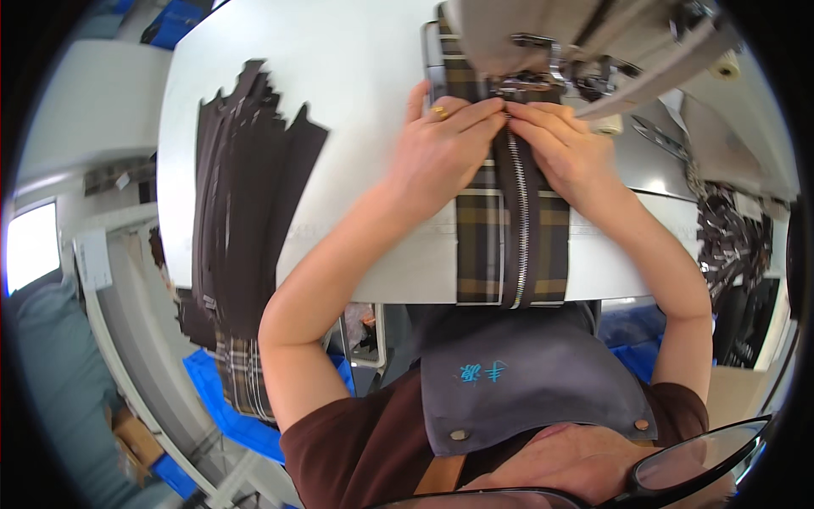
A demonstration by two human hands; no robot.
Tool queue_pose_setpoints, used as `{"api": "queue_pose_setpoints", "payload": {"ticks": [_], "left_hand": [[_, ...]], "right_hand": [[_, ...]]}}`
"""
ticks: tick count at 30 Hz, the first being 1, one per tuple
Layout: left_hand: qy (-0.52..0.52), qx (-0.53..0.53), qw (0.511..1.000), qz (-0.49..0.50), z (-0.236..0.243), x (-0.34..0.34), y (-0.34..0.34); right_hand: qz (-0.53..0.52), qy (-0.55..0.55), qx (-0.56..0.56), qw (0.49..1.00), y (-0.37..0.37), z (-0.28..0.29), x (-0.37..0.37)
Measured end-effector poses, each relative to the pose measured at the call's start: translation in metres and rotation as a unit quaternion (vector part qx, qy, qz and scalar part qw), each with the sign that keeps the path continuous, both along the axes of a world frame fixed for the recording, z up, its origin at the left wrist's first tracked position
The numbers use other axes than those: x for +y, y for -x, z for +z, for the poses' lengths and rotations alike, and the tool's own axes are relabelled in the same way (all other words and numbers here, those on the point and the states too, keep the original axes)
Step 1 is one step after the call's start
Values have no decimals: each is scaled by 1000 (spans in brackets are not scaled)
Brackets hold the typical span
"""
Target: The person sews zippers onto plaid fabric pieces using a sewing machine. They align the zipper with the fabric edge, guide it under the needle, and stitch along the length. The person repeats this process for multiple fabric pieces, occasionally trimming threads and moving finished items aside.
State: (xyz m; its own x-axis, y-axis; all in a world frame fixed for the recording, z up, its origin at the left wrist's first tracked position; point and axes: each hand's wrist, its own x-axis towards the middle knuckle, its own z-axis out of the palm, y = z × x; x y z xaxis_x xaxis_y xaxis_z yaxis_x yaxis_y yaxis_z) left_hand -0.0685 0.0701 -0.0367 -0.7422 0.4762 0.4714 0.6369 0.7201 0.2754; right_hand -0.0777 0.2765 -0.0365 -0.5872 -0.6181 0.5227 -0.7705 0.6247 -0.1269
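Note:
A long strip of plaid fabric lies under the sewing machine head, with a dark zipper tape and its silver teeth running along it. My left hand presses on the strip just before the presser foot, fingertips closed on the zipper tape and fabric; a yellow ring is on one finger. My right hand holds the tape from the other side, fingers bent together with tips beside the teeth. The two sets of fingertips nearly meet at the foot, which partly hides the fabric beneath it.
A stack of dark strips lies on the white table at left, above plaid pieces and a blue bin. At right are a steel plate, white thread cones and a heap of dark pieces.

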Motion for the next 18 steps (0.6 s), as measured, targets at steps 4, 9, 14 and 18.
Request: {"api": "queue_pose_setpoints", "payload": {"ticks": [4, 9, 14, 18], "left_hand": [[-1, 5, 1000, -7, 0, -2, -3], [90, -6, 994, 60, 32, -38, -52], [205, 68, 923, 319, 37, -135, -84], [146, 105, 923, 339, 31, -162, -76]], "right_hand": [[24, -10, -41, 999, -2, 14, 2], [33, 16, -46, 998, -3, 17, -2], [26, 25, -28, 999, -1, 9, -1], [27, 31, -25, 999, -1, 9, -3]]}}
